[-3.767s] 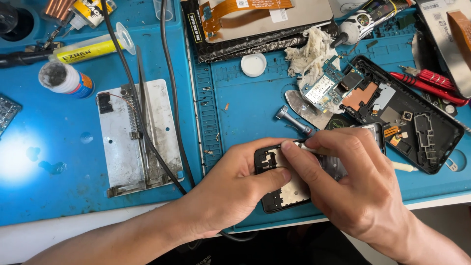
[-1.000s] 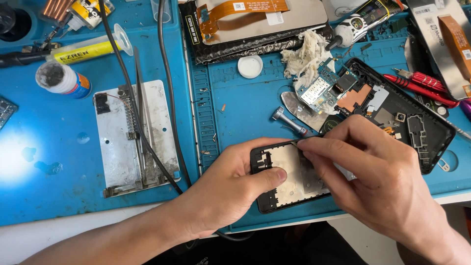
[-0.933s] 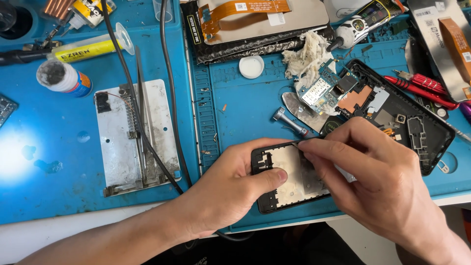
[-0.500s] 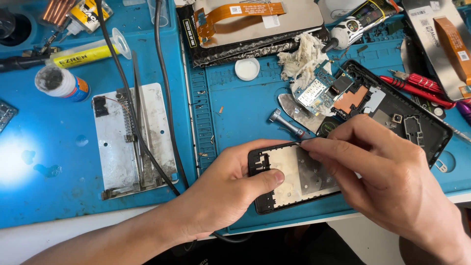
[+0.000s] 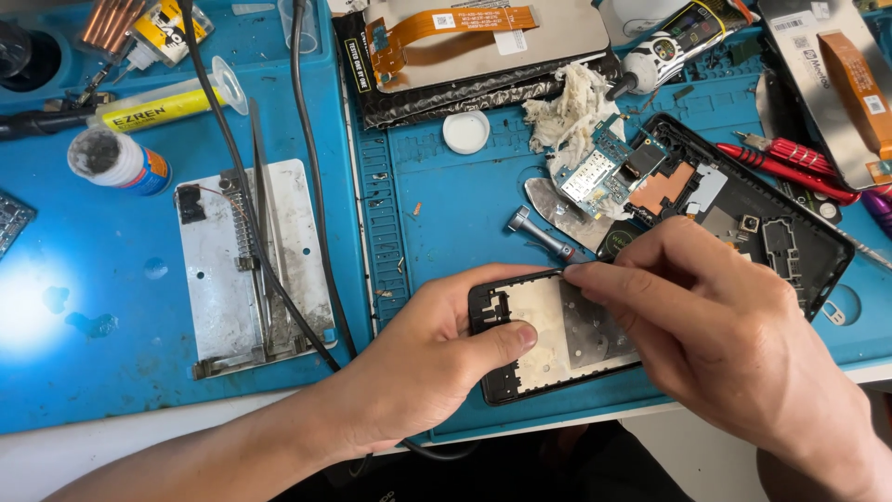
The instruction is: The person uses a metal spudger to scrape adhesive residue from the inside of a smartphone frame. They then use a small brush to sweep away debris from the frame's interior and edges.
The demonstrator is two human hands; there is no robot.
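Observation:
My left hand [image 5: 423, 358] grips a black phone frame [image 5: 548, 336] by its left end, thumb pressed on its pale inner plate. The frame lies flat on the blue work mat [image 5: 446, 200] near the front edge. My right hand [image 5: 734, 339] covers the frame's right half, with index finger and thumb pinched at the frame's top edge. Whether a small tool is in that pinch is hidden. Just behind the right hand lies an opened black phone body [image 5: 743, 218] with a circuit board [image 5: 595, 177] beside it.
A metal plate [image 5: 251, 270] with tweezers and a black cable [image 5: 307, 186] lies at the left. A small white jar [image 5: 116, 160], a yellow syringe tube [image 5: 167, 104], a white cap [image 5: 465, 132], a wad of tissue [image 5: 567, 107], a screen with an orange flex [image 5: 465, 37] and red tools [image 5: 790, 167] surround the mat.
The phone frame has come more into view as my right hand shifted right and its fingertips moved to the frame's top edge. My left hand keeps its grip.

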